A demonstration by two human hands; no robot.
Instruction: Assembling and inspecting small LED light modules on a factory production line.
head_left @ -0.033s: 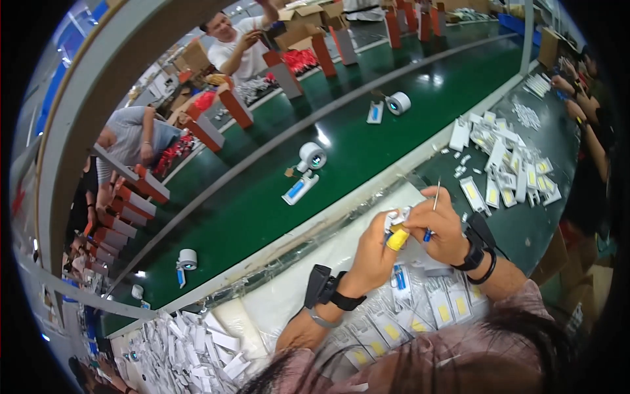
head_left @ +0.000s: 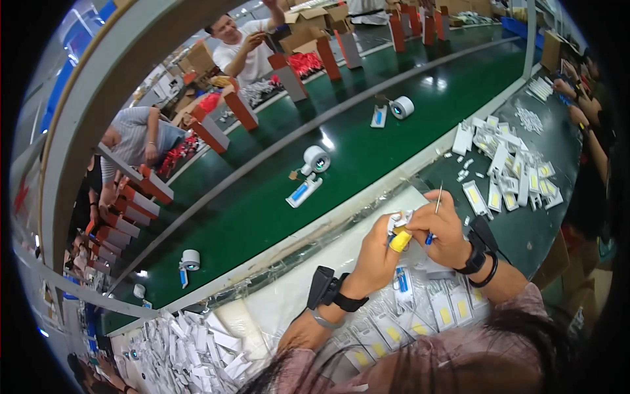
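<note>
A small white part is held up above a white-covered bench, pinched between the bent fingers of the left grip, whose thumb is wrapped in a yellow cover. The right grip is set just beside it, its fingertips brought against the same part, while a slim tool is kept in its curled fingers, with the metal shaft pointed upward and a blue end shown below the hand. Dark bands are worn on both wrists. Directly below the two grips, a white piece with a blue block is laid on the bench near rows of white panels marked with yellow rectangles. To the right of the right grip, more such panels are heaped in a loose pile. Well to the left of and below the left grip, white casings are piled. Beyond both grips, round white devices are spaced along a green belt, on whose far side orange-and-grey dividers are stood and co-workers are seen.
</note>
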